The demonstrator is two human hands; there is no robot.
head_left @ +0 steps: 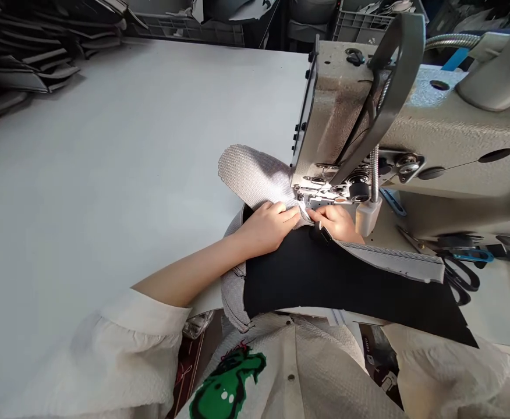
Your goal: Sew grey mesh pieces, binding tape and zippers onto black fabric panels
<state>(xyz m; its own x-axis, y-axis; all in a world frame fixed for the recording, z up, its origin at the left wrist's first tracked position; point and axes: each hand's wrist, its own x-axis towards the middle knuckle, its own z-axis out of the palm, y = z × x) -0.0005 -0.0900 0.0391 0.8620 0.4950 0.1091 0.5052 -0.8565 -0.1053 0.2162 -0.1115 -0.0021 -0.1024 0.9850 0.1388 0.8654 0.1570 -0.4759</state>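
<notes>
Grey mesh fabric [255, 171] backed with a black panel [298, 279] lies under the needle area of a sewing machine [337, 116]. My left hand [270, 227] rests on the fabric left of the presser foot, palm down, with fingers laid along the edge. On the other side, my right hand [336, 221] pinches the fabric edge close to the foot, thumb and forefinger together. A grey strip [395, 262] curves off to the right along the black panel. The needle itself is too small to make out.
Stacked dark fabric pieces [32, 52] fill the table's far left. Black-handled scissors [460, 279] and a blue-handled tool [473, 255] lie at the right. Plastic crates [194, 28] stand behind the white table [106, 157]. A grey curved bar [395, 99] crosses the machine head.
</notes>
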